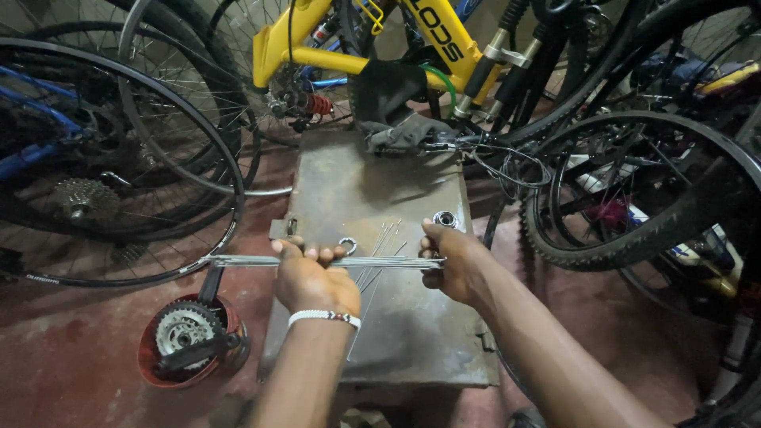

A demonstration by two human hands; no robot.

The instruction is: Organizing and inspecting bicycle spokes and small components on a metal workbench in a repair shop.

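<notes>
Both my hands grip a bundle of thin silver spokes (372, 261) held level above a worn metal box lid (412, 333). My left hand (313, 277), with a white beaded wristband, is closed around the bundle near its middle. My right hand (452, 261) is closed around the bundle's right end. The bundle's left end (238, 260) sticks out past the lid. Several loose spokes (380, 242) lie on the lid under my hands. A small metal ring (348, 244) and a shiny round socket (445, 219) rest on the lid close by.
A red bowl (151, 357) holding a gear cassette (184, 329) stands on the red floor at the left. A bare rim wheel (119, 158) leans at the left, a knobby tyre (634, 238) at the right. A yellow bike frame (317, 55) and a dark glove (404, 135) lie behind.
</notes>
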